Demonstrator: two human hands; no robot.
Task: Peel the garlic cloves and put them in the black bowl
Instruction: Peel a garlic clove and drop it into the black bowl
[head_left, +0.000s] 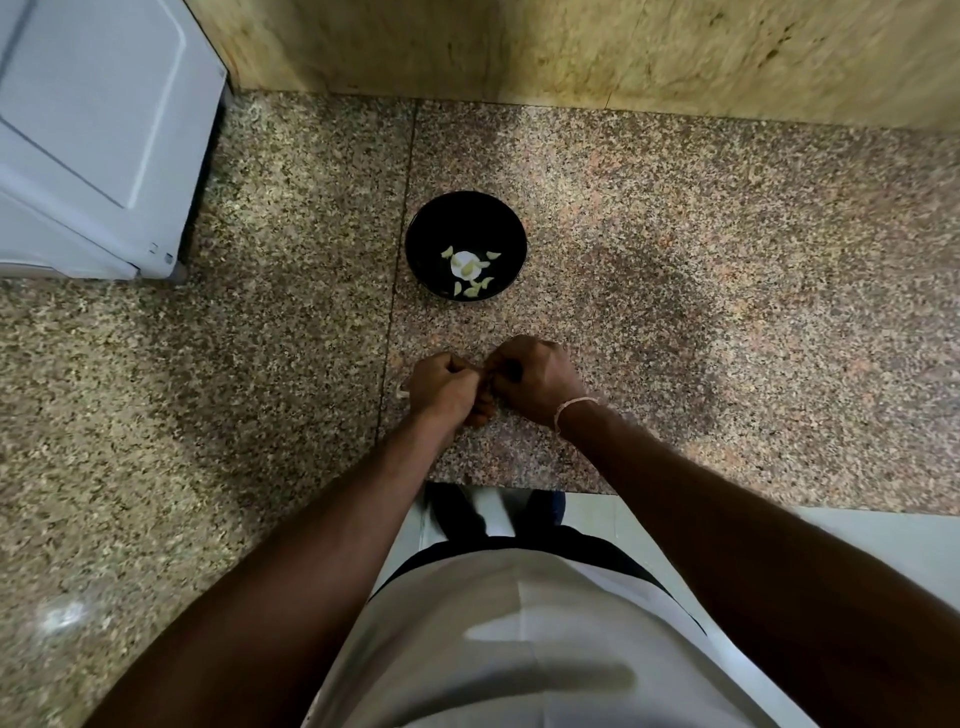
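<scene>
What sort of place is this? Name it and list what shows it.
Probably a home kitchen: a speckled granite countertop against a stone backsplash, a white appliance at its left, and a black bowl of peeled garlic cloves, with both hands working close together.

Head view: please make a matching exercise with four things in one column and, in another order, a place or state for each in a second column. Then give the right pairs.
Things
1. black bowl
2. peeled garlic cloves
3. white appliance
4. left hand and right hand

Places or states
A. at the far left corner of the counter
B. lying inside the bowl
C. close together above the counter, fingers curled, nearer the person than the bowl
D. standing on the speckled granite counter, beyond the hands

Pairs: 1-D, 2-B, 3-A, 4-C
</scene>
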